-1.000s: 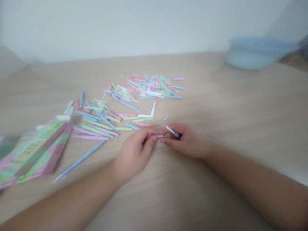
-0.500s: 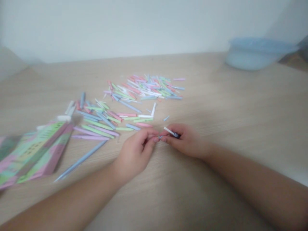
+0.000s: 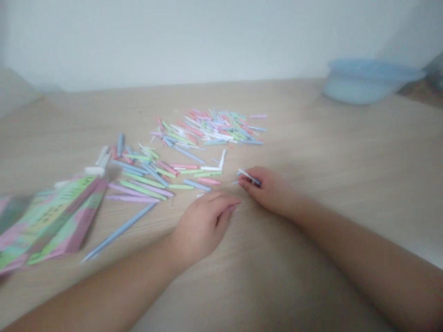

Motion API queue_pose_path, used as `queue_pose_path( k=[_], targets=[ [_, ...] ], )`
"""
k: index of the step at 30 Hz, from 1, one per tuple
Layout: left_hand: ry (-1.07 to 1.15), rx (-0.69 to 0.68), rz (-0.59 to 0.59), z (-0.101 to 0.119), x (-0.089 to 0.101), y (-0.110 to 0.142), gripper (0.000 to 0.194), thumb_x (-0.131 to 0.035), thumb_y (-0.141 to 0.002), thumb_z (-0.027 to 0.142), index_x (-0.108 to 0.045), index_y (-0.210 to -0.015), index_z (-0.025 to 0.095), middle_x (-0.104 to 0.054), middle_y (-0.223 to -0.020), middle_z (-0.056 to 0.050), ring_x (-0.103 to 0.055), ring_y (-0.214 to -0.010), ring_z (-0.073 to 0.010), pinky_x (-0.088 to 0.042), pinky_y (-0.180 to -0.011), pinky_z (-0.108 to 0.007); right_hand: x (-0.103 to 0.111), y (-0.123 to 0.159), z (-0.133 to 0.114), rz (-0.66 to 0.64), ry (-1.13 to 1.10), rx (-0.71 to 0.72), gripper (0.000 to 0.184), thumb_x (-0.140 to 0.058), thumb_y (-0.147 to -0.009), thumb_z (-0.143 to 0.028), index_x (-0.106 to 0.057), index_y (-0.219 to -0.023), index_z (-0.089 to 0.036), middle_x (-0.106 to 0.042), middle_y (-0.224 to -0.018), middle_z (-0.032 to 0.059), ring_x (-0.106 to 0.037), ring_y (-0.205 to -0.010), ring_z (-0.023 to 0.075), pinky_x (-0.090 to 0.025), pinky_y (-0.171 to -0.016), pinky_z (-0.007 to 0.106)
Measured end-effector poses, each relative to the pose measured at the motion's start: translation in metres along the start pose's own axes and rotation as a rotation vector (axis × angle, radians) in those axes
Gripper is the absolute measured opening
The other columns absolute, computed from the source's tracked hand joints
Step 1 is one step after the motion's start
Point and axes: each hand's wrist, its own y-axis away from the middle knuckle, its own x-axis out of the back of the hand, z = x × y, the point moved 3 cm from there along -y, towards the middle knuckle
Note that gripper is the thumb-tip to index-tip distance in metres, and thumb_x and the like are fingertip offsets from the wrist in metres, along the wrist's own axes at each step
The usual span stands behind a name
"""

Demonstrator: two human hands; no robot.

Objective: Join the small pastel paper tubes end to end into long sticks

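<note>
My right hand [image 3: 272, 191] rests on the wooden table [image 3: 311, 152] with its fingers closed round a thin white stick [image 3: 246, 175] with a dark end. My left hand [image 3: 204, 223] lies just left of it, fingers curled loosely; whether anything is in them is hidden by blur. In front of both hands lie several short pastel paper sticks [image 3: 194, 177]. A denser heap of short pastel sticks [image 3: 211, 129] is farther back. Longer pastel paper rolls [image 3: 138, 186] lie to the left, and one long blue roll [image 3: 117, 233] points toward me.
A colourful pack of paper strips [image 3: 48, 221] lies at the left edge. A pale blue bowl [image 3: 367, 80] stands at the back right by the wall. The view is blurred.
The hands were pinched together on a small piece; now they have parted. My right hand has moved a little away from me with the white stick, and my left hand has dropped back.
</note>
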Motion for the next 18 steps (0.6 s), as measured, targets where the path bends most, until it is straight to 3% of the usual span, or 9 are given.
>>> queue_pose_path(
  k=[2, 4, 8, 12, 18],
  targets=[
    [-0.017, -0.016, -0.018, 0.002, -0.001, -0.001, 0.022, -0.054, -0.105, 0.018, -0.072, -0.116, 0.024, -0.077, -0.113, -0.004, -0.070, -0.108, -0.0218, -0.053, -0.098, -0.036, -0.005, -0.002, -0.003, -0.020, 0.028, 0.013, 0.025, -0.059, -0.102, -0.036, -0.073, -0.087, -0.020, -0.073, -0.089, 0.0055, -0.064, -0.083, 0.0212, -0.043, -0.074, 0.031],
    [-0.046, -0.008, -0.033, 0.004, -0.001, -0.003, 0.019, -0.055, -0.104, 0.018, -0.071, -0.112, 0.023, -0.076, -0.111, -0.005, -0.069, -0.107, -0.0233, -0.053, -0.096, -0.037, -0.009, -0.005, -0.008, 0.003, 0.057, 0.010, 0.020, -0.062, -0.099, -0.033, -0.076, -0.103, -0.020, -0.076, -0.103, 0.0089, -0.066, -0.092, 0.0240, -0.046, -0.081, 0.033],
    [-0.100, 0.031, -0.052, 0.008, -0.001, -0.005, 0.014, -0.055, -0.104, 0.021, -0.069, -0.103, 0.023, -0.075, -0.103, -0.005, -0.069, -0.099, -0.0243, -0.052, -0.088, -0.038, -0.014, -0.021, -0.018, 0.101, 0.099, -0.020, 0.046, -0.062, -0.101, -0.036, -0.063, -0.140, -0.014, -0.072, -0.130, 0.0165, -0.066, -0.111, 0.0272, -0.048, -0.097, 0.036],
    [-0.108, 0.031, -0.048, 0.009, -0.001, -0.004, 0.013, -0.056, -0.102, 0.019, -0.068, -0.102, 0.023, -0.074, -0.101, -0.004, -0.068, -0.096, -0.0234, -0.051, -0.086, -0.038, -0.011, -0.058, -0.032, 0.091, 0.160, 0.030, 0.033, -0.056, -0.103, -0.030, -0.069, -0.131, -0.017, -0.074, -0.128, 0.0119, -0.065, -0.119, 0.0241, -0.047, -0.104, 0.033],
    [-0.124, 0.020, -0.043, 0.008, -0.003, -0.003, 0.014, -0.056, -0.100, 0.016, -0.068, -0.105, 0.023, -0.074, -0.101, -0.004, -0.068, -0.096, -0.0233, -0.052, -0.086, -0.038, -0.012, -0.105, -0.047, -0.053, 0.326, 0.022, 0.024, -0.063, -0.098, -0.030, -0.080, -0.101, -0.013, -0.076, -0.115, 0.0210, -0.073, -0.104, 0.0314, -0.053, -0.092, 0.038]
  ],
)
